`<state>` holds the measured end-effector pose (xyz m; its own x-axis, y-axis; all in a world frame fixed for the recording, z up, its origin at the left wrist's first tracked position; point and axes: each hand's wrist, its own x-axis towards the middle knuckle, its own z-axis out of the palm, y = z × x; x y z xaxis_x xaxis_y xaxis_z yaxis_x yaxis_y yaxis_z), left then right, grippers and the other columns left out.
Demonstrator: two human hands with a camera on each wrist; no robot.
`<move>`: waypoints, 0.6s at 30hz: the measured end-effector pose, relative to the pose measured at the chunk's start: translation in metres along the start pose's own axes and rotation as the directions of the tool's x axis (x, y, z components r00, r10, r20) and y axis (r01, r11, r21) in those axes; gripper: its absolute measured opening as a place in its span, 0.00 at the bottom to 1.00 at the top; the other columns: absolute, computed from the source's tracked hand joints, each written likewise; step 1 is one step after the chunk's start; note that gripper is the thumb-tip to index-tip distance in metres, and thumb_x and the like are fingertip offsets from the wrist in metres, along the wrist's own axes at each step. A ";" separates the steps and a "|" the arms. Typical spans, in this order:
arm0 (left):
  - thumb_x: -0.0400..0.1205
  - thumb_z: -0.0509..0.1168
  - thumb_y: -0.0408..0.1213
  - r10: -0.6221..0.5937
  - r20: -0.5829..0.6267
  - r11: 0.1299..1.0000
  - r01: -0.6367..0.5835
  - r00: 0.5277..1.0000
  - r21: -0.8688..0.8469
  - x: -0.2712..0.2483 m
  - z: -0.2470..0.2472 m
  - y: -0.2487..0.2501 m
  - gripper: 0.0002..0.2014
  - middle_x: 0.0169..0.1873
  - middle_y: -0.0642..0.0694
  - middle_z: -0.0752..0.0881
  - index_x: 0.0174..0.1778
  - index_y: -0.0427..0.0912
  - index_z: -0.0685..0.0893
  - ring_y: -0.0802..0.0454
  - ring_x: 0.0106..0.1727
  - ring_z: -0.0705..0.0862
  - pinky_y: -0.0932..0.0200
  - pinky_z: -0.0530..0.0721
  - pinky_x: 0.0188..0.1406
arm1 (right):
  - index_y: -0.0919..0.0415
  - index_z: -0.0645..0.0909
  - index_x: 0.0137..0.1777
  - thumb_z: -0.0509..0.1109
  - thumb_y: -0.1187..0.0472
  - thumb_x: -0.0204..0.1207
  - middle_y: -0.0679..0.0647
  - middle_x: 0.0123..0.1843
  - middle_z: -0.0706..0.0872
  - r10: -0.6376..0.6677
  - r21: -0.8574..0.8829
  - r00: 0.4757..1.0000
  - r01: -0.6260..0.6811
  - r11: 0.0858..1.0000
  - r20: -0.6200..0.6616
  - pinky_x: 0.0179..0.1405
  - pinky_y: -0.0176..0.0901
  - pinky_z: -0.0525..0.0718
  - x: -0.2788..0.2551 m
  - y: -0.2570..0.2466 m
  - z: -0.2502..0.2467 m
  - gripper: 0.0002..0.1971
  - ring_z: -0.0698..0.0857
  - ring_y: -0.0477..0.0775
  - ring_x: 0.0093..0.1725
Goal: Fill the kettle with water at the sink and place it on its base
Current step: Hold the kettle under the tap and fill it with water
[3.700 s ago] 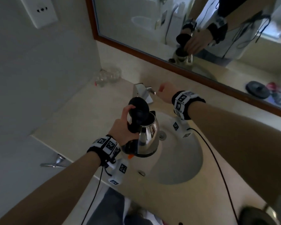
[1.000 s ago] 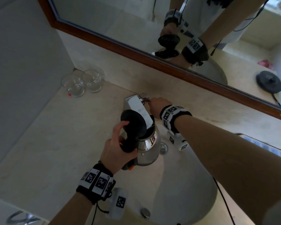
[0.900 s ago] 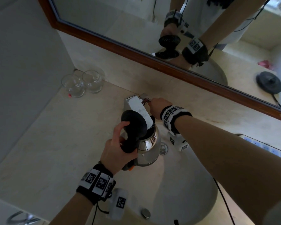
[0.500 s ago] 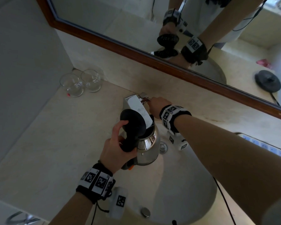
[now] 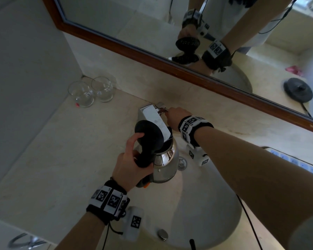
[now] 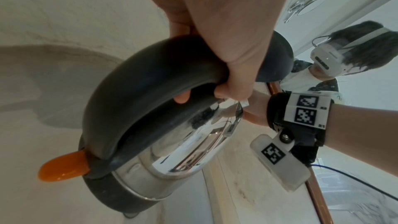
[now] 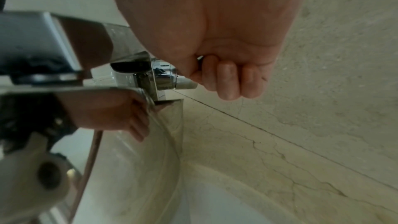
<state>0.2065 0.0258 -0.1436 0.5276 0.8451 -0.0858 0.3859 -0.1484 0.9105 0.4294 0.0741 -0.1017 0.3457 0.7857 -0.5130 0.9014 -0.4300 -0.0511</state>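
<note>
A shiny steel kettle [image 5: 165, 164] with a black handle [image 6: 137, 91] and orange switch [image 6: 62, 168] hangs over the sink basin [image 5: 215, 204], its black lid [image 5: 148, 135] flipped up. My left hand [image 5: 132, 166] grips the handle and holds the open mouth under the square chrome tap spout [image 5: 153, 118]. My right hand [image 5: 175, 117] curls its fingers [image 7: 228, 81] round the small tap lever [image 7: 185, 83] at the tap's right side. Whether water runs is not clear. The black kettle base [image 5: 297, 92] shows only as a reflection in the mirror, far right.
Two empty glasses [image 5: 91, 93] stand in the back left corner of the marble counter [image 5: 43, 159]. A wood-framed mirror [image 5: 152, 58] runs along the back wall. A drain plug [image 5: 182, 162] and overflow knob [image 5: 162, 234] sit in the basin. A cable trails from my right wrist.
Both hands and the kettle hold the same places as a second ago. Since 3.7 s ago the kettle has come in under the spout and my right hand has closed on the lever.
</note>
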 end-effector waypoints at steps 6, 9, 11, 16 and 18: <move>0.64 0.79 0.34 0.023 -0.002 1.000 -0.023 1.000 0.007 0.001 0.000 0.000 0.44 0.25 0.42 0.87 0.68 0.67 0.62 0.47 0.25 0.87 0.47 0.88 0.26 | 0.68 0.79 0.58 0.57 0.63 0.84 0.65 0.55 0.86 0.017 -0.018 1.000 -0.016 1.000 0.003 0.39 0.46 0.76 0.002 0.000 0.001 0.13 0.85 0.64 0.45; 0.64 0.79 0.34 0.018 -0.002 1.000 -0.018 1.000 0.005 0.002 0.002 -0.001 0.45 0.26 0.42 0.87 0.68 0.69 0.61 0.46 0.25 0.87 0.45 0.88 0.27 | 0.68 0.79 0.58 0.57 0.63 0.83 0.64 0.55 0.86 0.015 -0.027 1.000 -0.015 1.000 -0.002 0.38 0.46 0.75 0.003 0.000 0.002 0.12 0.84 0.64 0.44; 0.64 0.79 0.34 0.012 0.000 1.000 -0.012 1.000 0.004 0.002 0.003 -0.002 0.45 0.26 0.42 0.87 0.68 0.69 0.61 0.46 0.25 0.87 0.45 0.88 0.27 | 0.67 0.79 0.58 0.57 0.63 0.82 0.64 0.55 0.86 0.012 -0.034 1.000 -0.011 0.999 0.006 0.39 0.46 0.75 0.004 0.001 0.002 0.12 0.83 0.64 0.44; 0.64 0.79 0.33 0.007 -0.015 1.000 -0.007 1.000 0.008 0.002 0.004 -0.002 0.45 0.26 0.44 0.88 0.69 0.67 0.62 0.50 0.26 0.87 0.49 0.89 0.28 | 0.67 0.79 0.57 0.57 0.65 0.81 0.64 0.55 0.86 -0.010 -0.046 1.000 0.011 0.999 0.007 0.39 0.46 0.76 0.004 0.002 0.002 0.11 0.81 0.63 0.42; 0.64 0.80 0.33 0.008 -0.015 1.000 -0.008 1.000 0.001 0.003 0.005 -0.002 0.45 0.26 0.44 0.88 0.69 0.67 0.63 0.50 0.26 0.87 0.49 0.89 0.28 | 0.67 0.79 0.58 0.58 0.64 0.82 0.64 0.55 0.86 -0.006 -0.040 1.000 0.007 0.999 0.013 0.41 0.46 0.77 0.004 0.002 0.002 0.12 0.83 0.64 0.44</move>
<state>0.2107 0.0258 -0.1475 0.5197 0.8513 -0.0726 0.3826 -0.1559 0.9107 0.4322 0.0755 -0.1060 0.3368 0.7826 -0.5235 0.9134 -0.4067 -0.0204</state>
